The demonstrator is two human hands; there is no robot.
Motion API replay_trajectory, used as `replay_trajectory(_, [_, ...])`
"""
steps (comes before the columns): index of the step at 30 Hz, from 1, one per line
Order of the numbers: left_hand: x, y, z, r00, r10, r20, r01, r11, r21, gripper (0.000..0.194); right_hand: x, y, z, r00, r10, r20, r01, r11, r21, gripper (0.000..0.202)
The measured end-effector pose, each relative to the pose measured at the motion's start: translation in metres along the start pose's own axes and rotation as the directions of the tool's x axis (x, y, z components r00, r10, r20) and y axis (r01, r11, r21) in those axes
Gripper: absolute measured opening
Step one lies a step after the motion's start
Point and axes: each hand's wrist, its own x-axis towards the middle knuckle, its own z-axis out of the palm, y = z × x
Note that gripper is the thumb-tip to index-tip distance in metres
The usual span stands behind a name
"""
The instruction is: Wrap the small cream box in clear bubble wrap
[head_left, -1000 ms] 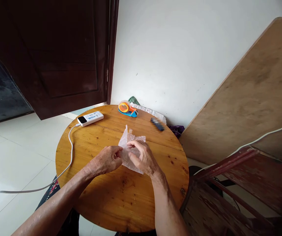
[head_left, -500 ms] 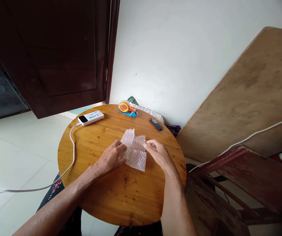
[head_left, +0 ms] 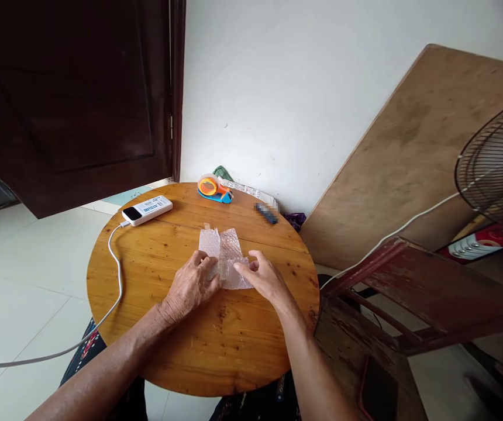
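Observation:
Clear bubble wrap [head_left: 230,241] lies in the middle of the round wooden table [head_left: 207,356], with flaps pointing up, up-left and toward the right. My left hand [head_left: 193,282] is at its left side, fingers bent and pressed together on the edge of the wrap. Between the hands is a shiny strip that looks like clear tape. My right hand [head_left: 264,273] rests at the right flap, thumb and fingers apart, with the thumb touching the plastic.
A tape dispenser [head_left: 214,188] stands at the table's back edge, with a blurred dark object [head_left: 266,213] to its right. A white power bank [head_left: 147,210] with a cable [head_left: 119,275] is at the left. A red wooden chair [head_left: 444,286] and a fan [head_left: 497,164] are at the right.
The view has turned right. My right hand has moved from the wrap's upper right edge down onto its right flap. The flaps have shifted and the wrap has turned a little.

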Motion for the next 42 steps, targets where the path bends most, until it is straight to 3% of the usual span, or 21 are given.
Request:
replay_trajectory(2, [-0.001,-0.001,0.003,1.000,0.022,-0.020,-0.022,1.000,0.005,0.032,0.004,-0.011,0.008,0.999,0.038,0.004,-0.037,0.997,-0.062,0.066])
replay_trajectory(5, [-0.002,-0.002,0.006,0.999,0.029,-0.040,-0.028,0.999,0.023,0.031,0.009,-0.016,0.018,0.999,0.032,0.004,-0.032,0.999,-0.022,0.072])
replay_trajectory(10, [-0.001,-0.001,0.008,0.998,0.031,-0.059,-0.029,0.999,0.026,0.030,0.012,-0.001,0.022,0.999,0.002,-0.051,0.004,0.993,0.116,0.060])
replay_trajectory(17, [-0.001,0.000,0.006,0.998,0.024,-0.060,-0.023,1.000,0.013,0.030,0.008,0.002,0.029,0.999,-0.024,-0.023,0.027,0.990,0.136,0.040])
replay_trajectory(23, [0.000,0.000,0.006,0.998,0.025,-0.058,-0.025,1.000,0.004,0.029,0.002,-0.006,0.034,0.986,-0.040,-0.163,0.070,0.980,0.187,0.036])
replay_trajectory(30, [0.001,-0.001,0.007,0.998,0.040,-0.048,-0.044,0.995,-0.085,0.029,-0.005,-0.026,0.033,0.993,-0.111,-0.037,0.116,0.884,0.453,0.043])
replay_trajectory(39, [0.003,-0.005,0.012,0.996,0.060,-0.071,-0.073,0.979,-0.193,0.027,-0.011,-0.044,0.036,0.982,-0.142,-0.121,0.167,0.959,0.227,0.039])
replay_trajectory(42, [0.002,-0.006,0.013,0.995,0.063,-0.071,-0.079,0.968,-0.240,0.029,-0.019,-0.045,0.028,0.983,-0.178,-0.050,0.185,0.948,0.259,0.042])
